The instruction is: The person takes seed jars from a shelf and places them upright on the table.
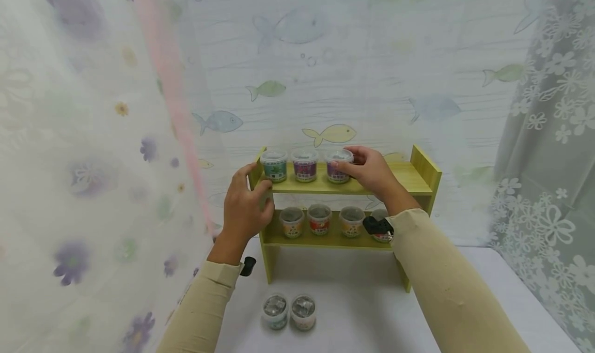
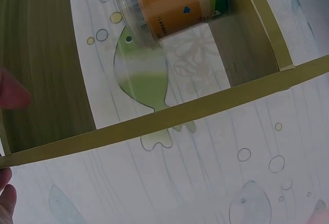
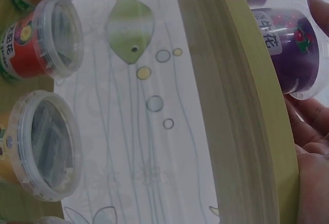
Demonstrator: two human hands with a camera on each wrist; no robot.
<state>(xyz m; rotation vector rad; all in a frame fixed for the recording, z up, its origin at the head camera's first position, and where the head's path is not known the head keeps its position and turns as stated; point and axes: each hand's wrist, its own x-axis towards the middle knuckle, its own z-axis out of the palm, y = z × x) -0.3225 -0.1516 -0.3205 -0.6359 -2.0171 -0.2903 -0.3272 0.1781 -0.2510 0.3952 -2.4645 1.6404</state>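
Left hand (image 1: 248, 203) grips the rack's left side panel (image 2: 216, 96), thumb inside and fingers outside, while the right hand (image 1: 372, 169) grips the right-hand purple cup (image 1: 335, 174) on the upper level, thumb in front and fingers behind. Across the white tabletop (image 1: 353, 317), a broad bare stretch lies in front of the yellow-green rack (image 1: 325, 189). On its upper shelf (image 1: 403, 176), open board runs from the held cup to the right side panel (image 1: 427, 172), partly under the right hand, so sideways room lies there; the front edge is the tighter limit, with the cup close behind it. To its left stand a second purple cup (image 1: 304, 169) and a green cup (image 1: 275, 169), the latter just beside the left thumb. On the lower shelf (image 1: 273, 235) sit two orange cups (image 1: 292, 229) (image 1: 351, 228), a red cup (image 1: 319, 225) between them, and a fourth cup (image 1: 382, 237) partly hidden by the black wrist fitting (image 1: 377, 226). A bluish cup (image 1: 275, 311) and a pale cup (image 1: 303, 314) wait on the tabletop. Setting the held cup into the row seems the step in hand; next would call for squaring it, releasing cleanly, and reaching down for the bluish or pale one.
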